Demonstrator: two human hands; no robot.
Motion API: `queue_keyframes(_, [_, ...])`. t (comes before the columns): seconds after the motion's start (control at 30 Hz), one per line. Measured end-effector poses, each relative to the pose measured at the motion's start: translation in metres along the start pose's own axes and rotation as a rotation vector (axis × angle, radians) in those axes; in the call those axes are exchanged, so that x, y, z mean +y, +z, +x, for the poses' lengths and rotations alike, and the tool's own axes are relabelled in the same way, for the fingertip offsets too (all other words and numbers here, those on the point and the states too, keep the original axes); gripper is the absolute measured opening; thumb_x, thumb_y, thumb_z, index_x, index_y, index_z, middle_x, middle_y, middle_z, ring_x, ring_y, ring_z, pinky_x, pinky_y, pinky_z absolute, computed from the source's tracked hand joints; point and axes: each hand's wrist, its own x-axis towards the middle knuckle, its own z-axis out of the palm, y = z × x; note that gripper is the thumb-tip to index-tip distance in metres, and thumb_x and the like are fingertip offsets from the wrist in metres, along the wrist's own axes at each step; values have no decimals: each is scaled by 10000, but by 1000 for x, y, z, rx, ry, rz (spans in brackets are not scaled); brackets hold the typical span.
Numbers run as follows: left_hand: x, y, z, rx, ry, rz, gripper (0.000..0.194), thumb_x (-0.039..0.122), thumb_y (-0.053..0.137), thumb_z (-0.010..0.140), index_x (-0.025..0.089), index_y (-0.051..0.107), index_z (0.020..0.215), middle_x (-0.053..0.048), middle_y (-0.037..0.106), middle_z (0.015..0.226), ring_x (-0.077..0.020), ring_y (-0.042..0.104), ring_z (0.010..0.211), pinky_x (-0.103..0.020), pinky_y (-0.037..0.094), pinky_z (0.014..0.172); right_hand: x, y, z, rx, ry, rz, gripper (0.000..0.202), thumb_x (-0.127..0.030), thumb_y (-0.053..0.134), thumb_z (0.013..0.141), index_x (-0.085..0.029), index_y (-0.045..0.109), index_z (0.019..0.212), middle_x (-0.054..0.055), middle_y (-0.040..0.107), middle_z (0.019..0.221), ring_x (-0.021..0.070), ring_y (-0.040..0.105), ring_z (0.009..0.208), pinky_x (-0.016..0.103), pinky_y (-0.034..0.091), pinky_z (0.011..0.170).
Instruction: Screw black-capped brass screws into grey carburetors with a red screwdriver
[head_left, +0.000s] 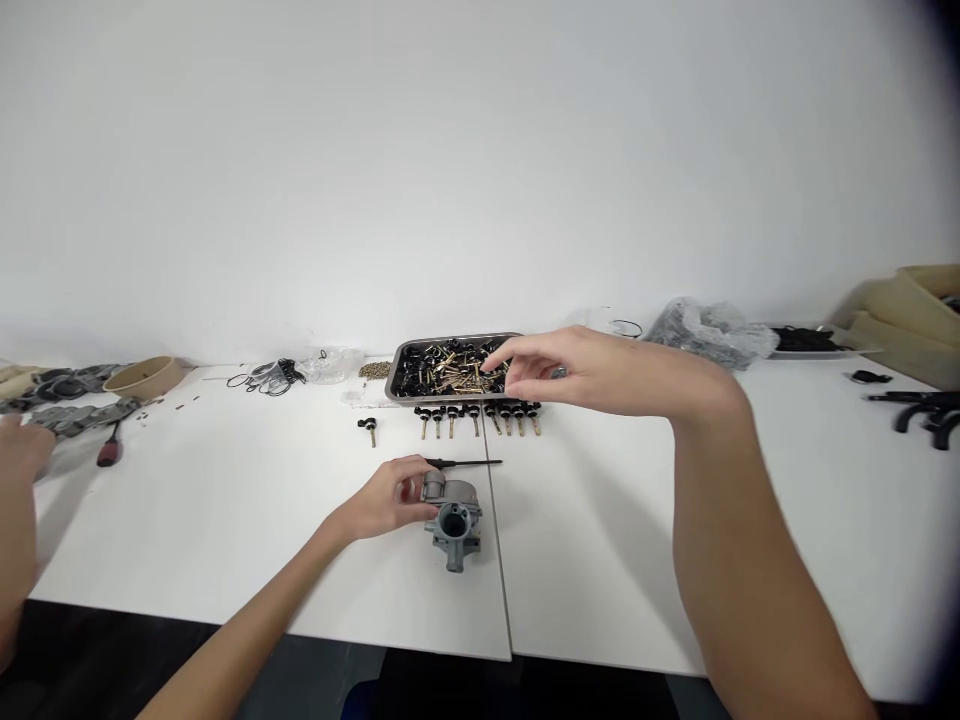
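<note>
Near the middle of the white table stands a grey metal carburetor-like part (454, 520), its round bore facing me. My left hand (390, 497) grips its left upper side between thumb and fingers. My right hand (551, 368) hovers over the right end of a dark tray (394, 385) full of black and brass pieces, fingers apart with nothing seen between them. Several black-and-brass screws (452, 420) stand in a row in front of the tray, and a single one (371, 430) lies further left. A black screwdriver (469, 463) lies behind the grey part.
Another person's hand (22, 445) is at the far left, near grey parts (82, 415), a beige bowl (146, 378) and a red-handled screwdriver (109, 450). Clear plastic bags (709, 335) lie at the back right. Black curved parts (926, 410) sit at the far right.
</note>
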Motion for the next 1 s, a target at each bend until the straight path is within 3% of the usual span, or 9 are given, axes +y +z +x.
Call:
queue_keyframes(0.13, [4,-3,4,-29,-17,21,369,406,723,766,199,651,1063,34,449,691,-113,401,634,-270,352,615,-3,2,-1,-8,1,6,405,-483,493,908,-353,582,1281,12,660,994,176,578,839,284,396,663])
queue_keyframes(0.23, [8,-23,5,-104,-19,-57,516,470,701,784,238,596,1232,-14,598,840,-135,525,707,-270,424,644,-4,2,-2,-3,-17,5,404,-508,486,913,-345,596,1265,17,658,1007,179,579,859,287,404,686])
queue_keyframes(0.3, [6,-43,8,-14,-4,-72,501,497,637,824,229,581,1243,-68,650,1013,-165,605,794,-292,488,701,-3,2,-3,-4,-26,7,419,-512,485,910,-331,602,1269,24,658,1000,181,580,859,288,407,691])
queue_keyframes(0.4, [-10,-73,17,273,-37,193,426,483,573,839,207,614,1160,-83,646,1044,-174,605,791,-303,495,725,-4,0,-6,-18,-35,29,465,-509,498,892,-308,596,1299,39,660,984,186,586,852,286,414,682])
queue_keyframes(0.53, [-43,-95,27,395,-143,351,526,491,633,760,168,640,1175,-135,610,1118,-208,582,794,-322,469,711,-9,-3,-12,-39,-43,52,483,-513,511,874,-311,598,1305,43,668,1036,199,601,880,287,433,682])
queue_keyframes(0.73, [-70,-91,32,395,-190,395,379,458,648,717,182,744,957,-97,674,966,-199,572,721,-303,448,676,-10,-5,-14,-37,-53,26,454,-516,500,890,-319,609,1284,43,661,1130,210,610,910,288,438,678])
queue_keyframes(0.83, [-74,-85,35,436,-193,388,316,449,648,720,184,753,857,-92,687,925,-204,574,738,-305,444,688,-7,-6,-14,-32,-50,8,443,-511,497,896,-319,611,1279,44,653,1151,208,609,913,288,431,673])
queue_keyframes(1.0, [-73,-77,32,533,-189,328,306,411,668,697,175,751,873,-85,715,916,-196,578,724,-309,456,683,-5,-5,-16,-27,-52,9,454,-529,489,900,-326,603,1290,41,659,1116,202,603,903,292,421,672])
